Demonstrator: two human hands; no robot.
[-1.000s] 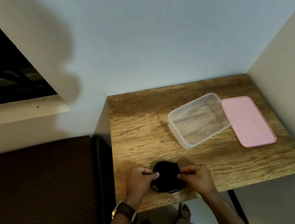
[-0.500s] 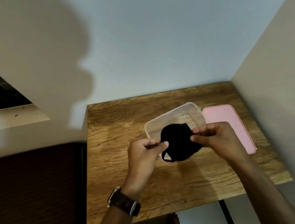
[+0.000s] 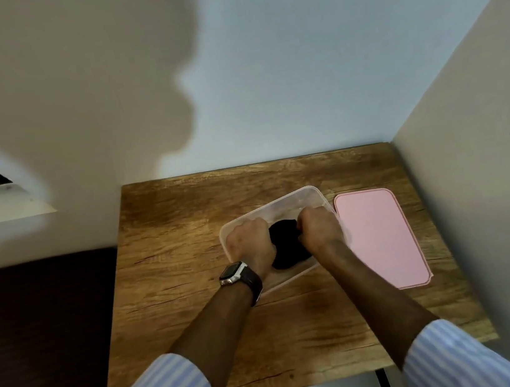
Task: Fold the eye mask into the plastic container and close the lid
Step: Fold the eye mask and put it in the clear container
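A folded black eye mask sits down inside the clear plastic container in the middle of the wooden table. My left hand grips the mask's left side and my right hand grips its right side, both reaching into the container with fingers curled. The hands hide the mask's edges and strap. The pink lid lies flat on the table just right of the container.
A wall rises right behind the table and another wall closes its right side. A dark brown surface lies to the left of the table. A watch sits on my left wrist.
Both hands lifted the mask from the table's front edge, carried it forward over the container and lowered it inside. The view shifted forward and down.
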